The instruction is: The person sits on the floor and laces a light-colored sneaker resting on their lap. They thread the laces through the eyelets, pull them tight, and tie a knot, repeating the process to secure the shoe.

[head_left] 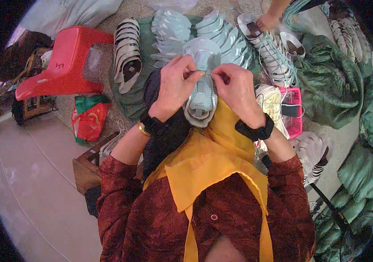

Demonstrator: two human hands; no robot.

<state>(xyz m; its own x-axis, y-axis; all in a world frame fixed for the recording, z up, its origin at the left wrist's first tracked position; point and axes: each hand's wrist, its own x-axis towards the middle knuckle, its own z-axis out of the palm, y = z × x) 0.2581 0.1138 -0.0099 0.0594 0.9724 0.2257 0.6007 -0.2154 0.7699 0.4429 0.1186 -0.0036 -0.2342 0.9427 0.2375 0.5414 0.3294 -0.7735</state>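
A light blue shoe upper (204,84) with a mesh tongue lies in front of me over my yellow apron, its padded heel opening toward me. Across it runs a thin light-coloured shoelace (205,71). My left hand (175,87) pinches the lace at the upper's left edge, thumb against curled fingers. On the opposite edge my right hand (239,91) is closed in a similar pinch on the lace. The fingers hide most of the lace ends. Just beyond are two overlapping rows of light blue uppers, a left row (169,32) and a right row (223,35).
A red plastic chair (60,65) lies at left, near a row of white uppers (126,54). At right are pale lace bundles (268,109), a pink basket (298,113) and green cloth (330,83). Another person's hand (268,21) touches white laced uppers (276,59).
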